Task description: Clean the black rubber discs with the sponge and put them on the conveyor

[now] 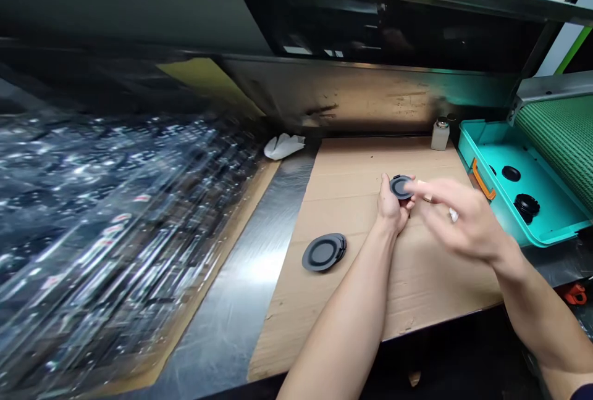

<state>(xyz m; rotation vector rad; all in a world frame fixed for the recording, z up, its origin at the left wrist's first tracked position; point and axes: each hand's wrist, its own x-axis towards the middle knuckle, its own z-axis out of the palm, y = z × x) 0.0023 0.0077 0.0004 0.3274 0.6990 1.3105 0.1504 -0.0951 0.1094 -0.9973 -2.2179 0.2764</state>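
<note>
Above the cardboard sheet [343, 193], a dark disc [399, 187] in the left hand [389, 204]

The left hand grasps the disc between thumb and fingers, its ringed face turned up. Just to its right, the right hand [467, 218] is blurred, its foremost fingers at the disc's right edge; whether they pinch, press or hover cannot be told. A small white scrap [453, 215] shows amid the right hand's blur, held or not I cannot tell. Left of the left forearm lie similar discs, overlapping in a pile [322, 252]. Beyond the hands stands a small bottle [440, 136]; right of the right hand is a teal bin [556, 184] with black round parts [527, 204] inside.

The step in hand appears to be handling this single disc at its rim. The next move seems to call for a steady left grip and careful placing of the right fingertips.
</note>
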